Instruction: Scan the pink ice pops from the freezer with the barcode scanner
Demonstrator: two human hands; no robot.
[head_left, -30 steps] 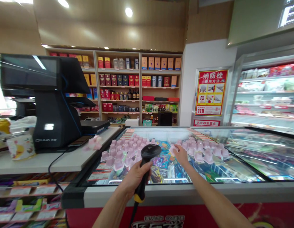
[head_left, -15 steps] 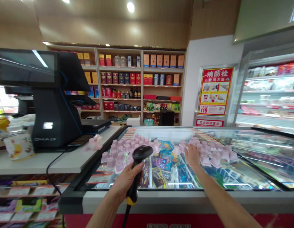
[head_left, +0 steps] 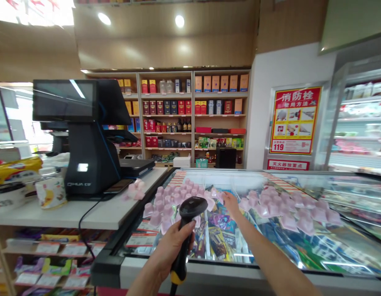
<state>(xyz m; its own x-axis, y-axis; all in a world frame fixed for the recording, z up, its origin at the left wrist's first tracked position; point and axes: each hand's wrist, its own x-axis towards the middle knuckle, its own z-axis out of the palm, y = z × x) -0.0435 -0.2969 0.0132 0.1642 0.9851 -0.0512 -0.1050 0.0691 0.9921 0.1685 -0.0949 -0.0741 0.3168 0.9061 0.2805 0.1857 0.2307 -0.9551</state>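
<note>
My left hand point(head_left: 174, 246) is wrapped round the handle of a black and yellow barcode scanner point(head_left: 192, 206), its head tilted up over the freezer's near side. My right hand point(head_left: 232, 203) reaches out over the glass, its fingers closed on a small pink plastic cup point(head_left: 216, 194). To its left, pink cups point(head_left: 178, 192) stand grouped on the glass, partly hidden behind the scanner. A second group of pink cups point(head_left: 279, 203) spreads to the right of my right arm. Bagged ice creams point(head_left: 221, 230) show through the glass below.
A chest freezer point(head_left: 153, 273) with a glass top spans the front. On the counter point(head_left: 94, 216) at left stand a cash register point(head_left: 88, 152), a printed paper cup point(head_left: 51, 192) and a clump of pink cups point(head_left: 136, 190). A cable point(head_left: 81, 222) hangs off the counter. Shelves point(head_left: 192, 115) line the back wall.
My right hand has moved left from the right-hand group of cups toward the left group, with a pink cup in its fingers. The scanner stays in my left hand. The view has turned left.
</note>
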